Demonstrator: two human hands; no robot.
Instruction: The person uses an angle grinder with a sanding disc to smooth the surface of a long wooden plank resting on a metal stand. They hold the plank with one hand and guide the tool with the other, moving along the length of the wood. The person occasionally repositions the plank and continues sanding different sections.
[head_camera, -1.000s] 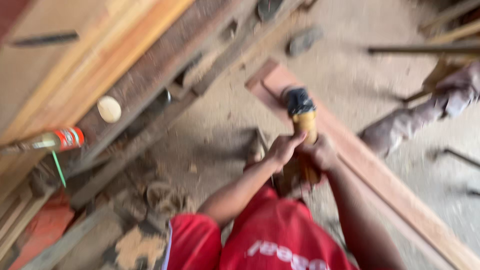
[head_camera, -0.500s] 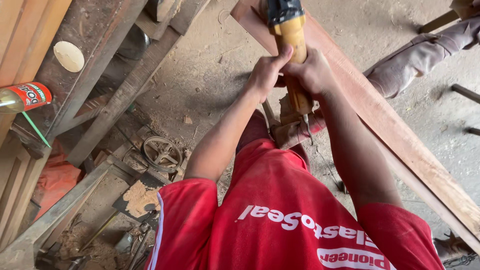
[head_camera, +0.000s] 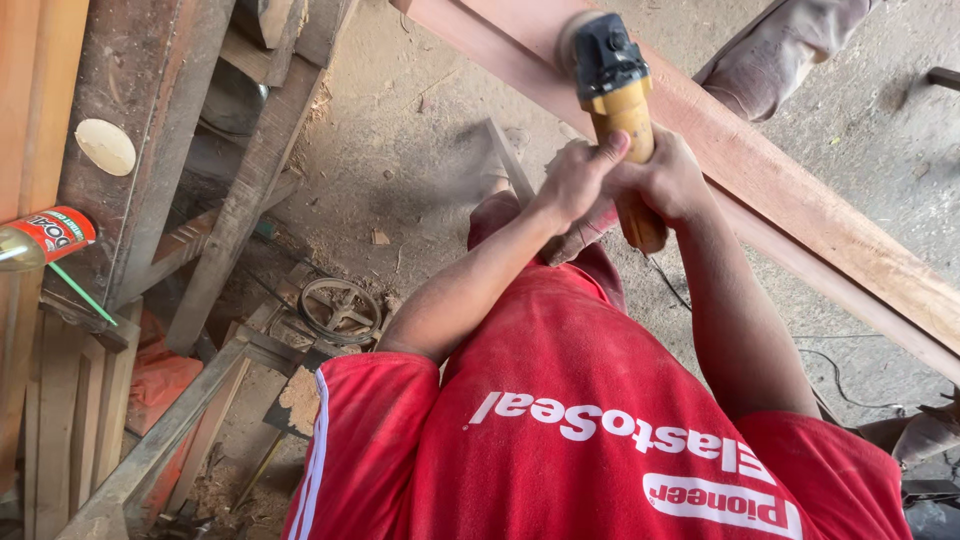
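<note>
Both my hands grip a yellow angle grinder (head_camera: 625, 130) with a black head. My left hand (head_camera: 575, 185) wraps the handle from the left, and my right hand (head_camera: 668, 178) closes on it from the right. The grinder's head rests on a long reddish wooden plank (head_camera: 800, 215) that runs diagonally from the top centre to the right edge. A faint haze of dust hangs around the head. My red shirt (head_camera: 600, 440) fills the bottom of the view.
Another person's leg (head_camera: 775, 50) stands beyond the plank at the top right. Rough timber beams (head_camera: 240, 200) lie at the left with a red-labelled can (head_camera: 45, 235), a pale disc (head_camera: 105, 147) and a metal wheel (head_camera: 340, 308). A thin cord (head_camera: 680, 290) trails on the dusty floor.
The view has tipped down and drawn closer to my hands. The grinder sits higher along the plank, and both hands have stayed on it.
</note>
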